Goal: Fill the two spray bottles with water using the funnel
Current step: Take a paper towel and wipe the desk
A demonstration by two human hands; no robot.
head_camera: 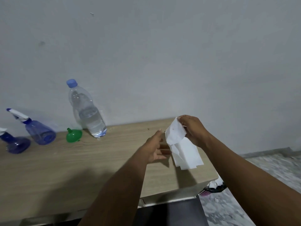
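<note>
Two blue spray bottles stand at the table's far left: one [39, 130] with its white trigger head on, the other [15, 145] cut off by the frame edge. A green funnel [73, 135] lies mouth-down beside a clear water bottle [88, 115] with a blue cap, partly full, against the wall. Over the table's right part my right hand [193, 130] pinches a white paper tissue [182, 147] that hangs down. My left hand [155, 148] is beside the tissue with fingers straight, holding nothing.
The wooden table [81, 160] stands against a grey wall. Its right edge drops to a speckled floor, where a dark basket [213, 189] with white scraps sits. A dark chair seat [171, 212] shows under the table's front edge.
</note>
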